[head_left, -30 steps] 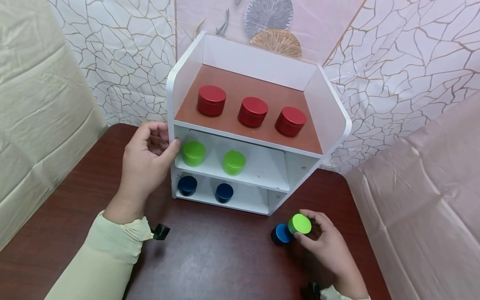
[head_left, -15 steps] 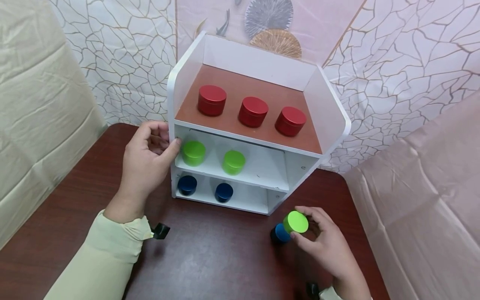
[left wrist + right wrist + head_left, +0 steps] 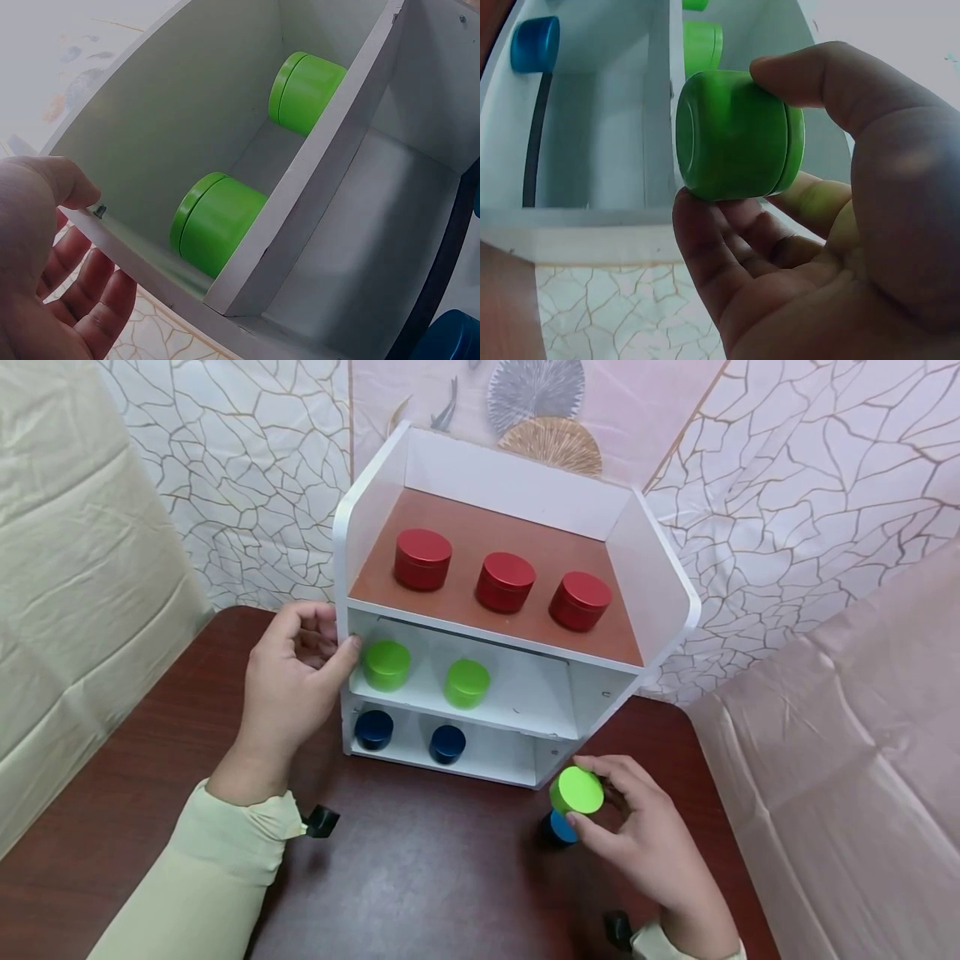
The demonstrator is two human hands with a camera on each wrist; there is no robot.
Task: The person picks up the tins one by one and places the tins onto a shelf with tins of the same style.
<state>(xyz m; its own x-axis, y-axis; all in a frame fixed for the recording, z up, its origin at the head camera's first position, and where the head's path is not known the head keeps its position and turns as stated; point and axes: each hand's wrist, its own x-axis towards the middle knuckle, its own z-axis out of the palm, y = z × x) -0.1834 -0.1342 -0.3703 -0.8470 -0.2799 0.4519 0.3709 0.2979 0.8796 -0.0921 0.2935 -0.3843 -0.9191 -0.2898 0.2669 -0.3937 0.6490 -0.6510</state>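
A small white shelf unit [image 3: 525, 692] stands on the dark table. My left hand [image 3: 292, 689] grips its left side panel, thumb on the front edge and fingers curled along the outside, as the left wrist view shows. My right hand [image 3: 637, 827] pinches a green round tin [image 3: 735, 135] between thumb and fingers, off the table near the unit's lower right corner. Below it a blue tin [image 3: 561, 828] stands on the table, partly hidden by the green one. Two green tins [image 3: 386, 666] [image 3: 467, 683] sit on the middle shelf.
Three red tins [image 3: 423, 560] [image 3: 506, 582] [image 3: 581, 602] stand in a row on the brown top. Two blue tins [image 3: 373, 730] [image 3: 447, 744] are on the bottom shelf. Cloth hangs around the table [image 3: 405, 868], with a pink sheet [image 3: 840, 760] at the right.
My right hand has moved up and a little left with the green tin, toward the shelf unit, and now covers more of the blue tin. The left hand has stayed in place.
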